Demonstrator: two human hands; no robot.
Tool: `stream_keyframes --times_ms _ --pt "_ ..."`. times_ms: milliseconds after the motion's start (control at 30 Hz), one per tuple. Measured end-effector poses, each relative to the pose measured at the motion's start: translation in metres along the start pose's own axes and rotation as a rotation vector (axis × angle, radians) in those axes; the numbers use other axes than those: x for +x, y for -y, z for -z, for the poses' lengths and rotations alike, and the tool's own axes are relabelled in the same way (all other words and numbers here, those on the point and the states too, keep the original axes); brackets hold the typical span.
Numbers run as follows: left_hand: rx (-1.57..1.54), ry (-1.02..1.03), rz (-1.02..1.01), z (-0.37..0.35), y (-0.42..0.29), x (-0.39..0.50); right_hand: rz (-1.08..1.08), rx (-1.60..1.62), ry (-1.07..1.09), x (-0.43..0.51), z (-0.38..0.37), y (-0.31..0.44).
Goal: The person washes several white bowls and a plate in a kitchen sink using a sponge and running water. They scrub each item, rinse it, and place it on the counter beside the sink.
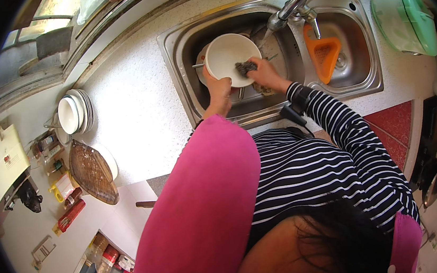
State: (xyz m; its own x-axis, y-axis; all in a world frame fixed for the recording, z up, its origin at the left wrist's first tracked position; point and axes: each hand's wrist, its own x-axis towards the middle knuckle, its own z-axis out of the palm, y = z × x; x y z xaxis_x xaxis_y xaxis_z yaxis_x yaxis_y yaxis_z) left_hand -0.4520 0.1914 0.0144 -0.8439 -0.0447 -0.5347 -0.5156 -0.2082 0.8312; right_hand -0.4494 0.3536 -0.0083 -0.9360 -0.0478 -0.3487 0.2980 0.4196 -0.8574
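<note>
Over the larger basin of a stainless steel double sink (172,45), my left hand (218,90) grips the near left rim of a white bowl (226,53). The bowl is tilted, its inside facing up toward me. My right hand (266,76) holds a dark steel wool scrubber (245,68) against the inner wall at the bowl's right side. Beneath the bowl lie other dishes, mostly hidden, with a utensil handle (197,65) sticking out on the left. Water runs from the chrome faucet (276,21) into the basin just right of the bowl.
An orange triangular strainer (327,59) sits in the smaller basin. Stacked plates and bowls (74,111) stand on the left of the speckled counter (131,105), near a woven basket (91,172). A green lidded container (404,21) stands right of the sink.
</note>
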Motion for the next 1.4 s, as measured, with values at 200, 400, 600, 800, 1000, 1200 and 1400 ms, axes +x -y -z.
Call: stream_keyframes --times_ms 200,400,600,800,1000,1200,1400 --pt "-0.030 -0.026 0.052 -0.006 0.012 -0.007 -0.028 -0.070 0.064 0.000 0.004 -0.011" --pt "0.088 0.133 0.300 -0.011 -0.002 -0.026 0.813 -0.747 -0.286 0.022 0.037 -0.005" --pt "-0.030 0.160 0.321 -0.006 -0.016 -0.007 0.361 -0.878 0.085 -0.001 0.030 0.012" --pt "0.054 0.314 0.321 -0.016 -0.004 -0.013 0.303 -0.056 0.280 -0.002 0.008 0.020" --pt "0.127 0.239 0.318 -0.011 -0.013 -0.009 0.234 -0.826 0.072 0.011 0.020 0.011" --pt "0.089 0.293 0.412 -0.018 -0.001 -0.009 0.356 -0.184 0.214 0.009 0.007 0.015" --pt "0.161 0.229 0.244 0.000 0.009 0.006 0.151 -0.902 0.068 0.019 0.025 0.021"
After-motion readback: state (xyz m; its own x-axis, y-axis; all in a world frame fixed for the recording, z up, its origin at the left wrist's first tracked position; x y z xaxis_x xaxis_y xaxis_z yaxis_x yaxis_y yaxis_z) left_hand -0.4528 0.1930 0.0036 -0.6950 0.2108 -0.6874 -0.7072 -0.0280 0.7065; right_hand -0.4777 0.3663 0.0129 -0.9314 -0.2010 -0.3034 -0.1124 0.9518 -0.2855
